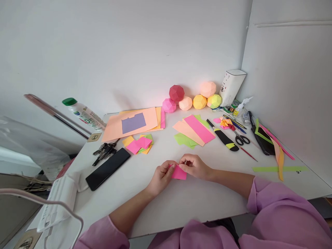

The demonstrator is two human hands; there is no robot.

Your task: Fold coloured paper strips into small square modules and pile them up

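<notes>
A small piece of bright pink paper (179,173) is held just above the white table near its front. My left hand (163,175) pinches its upper left edge between thumb and fingers. At the upper right edge, my right hand (195,166) grips the same paper with thumb and fingertips close together. Whether the paper is folded along the top I cannot tell, since the fingers cover that edge. Beyond my left hand lies a loose pile of pink, orange and green paper squares (140,143). Pink, peach and green paper strips (198,128) lie overlapping beyond my right hand.
Faceted paper balls (176,93) are stacked against the wall. Larger coloured sheets (111,128) lie at the back left, near keys (105,149) and a black phone (108,169). To the right are a utility knife (225,139), scissors (242,139) and a glue bottle (238,110).
</notes>
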